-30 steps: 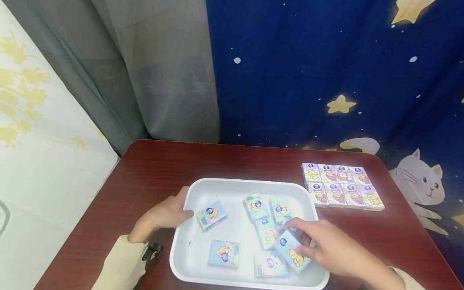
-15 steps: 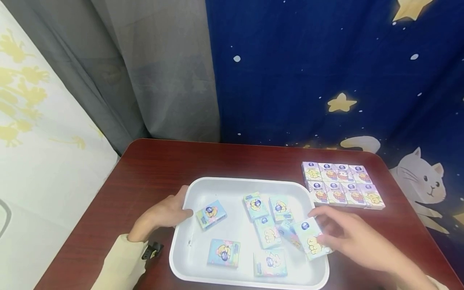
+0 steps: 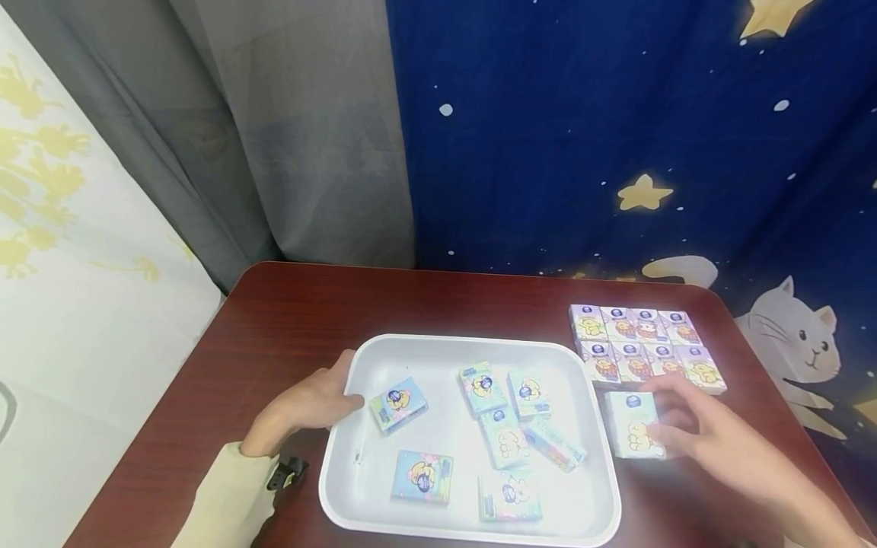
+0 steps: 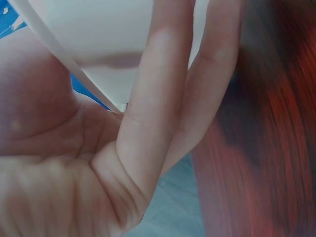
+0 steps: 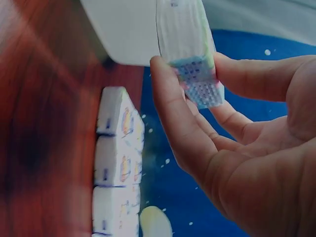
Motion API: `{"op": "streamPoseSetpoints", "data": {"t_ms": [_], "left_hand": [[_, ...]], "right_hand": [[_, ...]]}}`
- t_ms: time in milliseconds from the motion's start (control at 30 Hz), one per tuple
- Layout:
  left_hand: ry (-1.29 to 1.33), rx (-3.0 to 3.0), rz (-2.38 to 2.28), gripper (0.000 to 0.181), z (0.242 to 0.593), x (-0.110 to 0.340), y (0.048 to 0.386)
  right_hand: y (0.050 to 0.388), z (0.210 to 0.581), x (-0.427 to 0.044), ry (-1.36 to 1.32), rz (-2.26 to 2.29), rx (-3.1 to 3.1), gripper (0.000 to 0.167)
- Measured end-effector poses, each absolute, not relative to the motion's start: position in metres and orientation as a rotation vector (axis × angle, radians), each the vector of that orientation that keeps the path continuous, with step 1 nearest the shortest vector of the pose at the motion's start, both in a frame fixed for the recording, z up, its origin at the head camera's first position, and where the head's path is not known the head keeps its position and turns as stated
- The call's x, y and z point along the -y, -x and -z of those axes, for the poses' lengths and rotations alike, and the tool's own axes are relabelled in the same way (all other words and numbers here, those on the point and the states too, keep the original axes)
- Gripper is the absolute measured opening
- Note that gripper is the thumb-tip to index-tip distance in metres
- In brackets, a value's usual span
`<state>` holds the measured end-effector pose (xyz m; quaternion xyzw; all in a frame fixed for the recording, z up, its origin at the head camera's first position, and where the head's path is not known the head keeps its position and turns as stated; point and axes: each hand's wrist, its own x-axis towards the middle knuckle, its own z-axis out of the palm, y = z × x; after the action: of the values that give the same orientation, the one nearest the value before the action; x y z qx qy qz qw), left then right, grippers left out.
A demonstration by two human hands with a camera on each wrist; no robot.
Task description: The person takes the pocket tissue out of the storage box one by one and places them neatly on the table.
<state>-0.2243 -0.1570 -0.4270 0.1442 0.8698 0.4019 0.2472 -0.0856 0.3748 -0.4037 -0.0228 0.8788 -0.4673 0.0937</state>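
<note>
A small tissue pack [image 3: 632, 422], pale blue with a cartoon animal, is pinched between the thumb and fingers of my right hand [image 3: 709, 438]. It is just right of the white tray [image 3: 473, 340], over the table. In the right wrist view the pack [image 5: 185, 37] shows its side, the right hand [image 5: 227, 133] gripping one end. My left hand [image 3: 318, 399] grips the tray's left rim, thumb on the rim and fingers outside; the left wrist view shows those fingers [image 4: 158, 98] against the tray wall. Several blue-green tissue packs [image 3: 422, 477] lie loose in the tray, one [image 3: 555, 444] tilted on its side.
Purple-and-white tissue packs [image 3: 637, 362] stand in two tight rows on the dark red table [image 3: 315, 304], behind the right hand. Curtains, one grey [image 3: 329, 152] and one blue with stars [image 3: 521, 152], hang behind the table's far edge.
My right hand has lifted a tissue pack out of the tray and carried it right, past the rim, to below the purple rows. The left hand has stayed on the tray.
</note>
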Motion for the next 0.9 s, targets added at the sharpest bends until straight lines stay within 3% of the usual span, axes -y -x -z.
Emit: {"op": "streamPoseSetpoints", "data": {"t_ms": [433,900], "left_hand": [[-0.408,-2.34,-1.139,0.07,0.43,0.159,0.223],[-0.415,-2.342,-1.134,0.07,0.428,0.158,0.225]], "right_hand": [[0.102,0.432,-0.363,-0.119,1.284,-2.618,0.051],[0.112,0.453,-0.355,-0.081,1.014,-2.949,0.054]]}}
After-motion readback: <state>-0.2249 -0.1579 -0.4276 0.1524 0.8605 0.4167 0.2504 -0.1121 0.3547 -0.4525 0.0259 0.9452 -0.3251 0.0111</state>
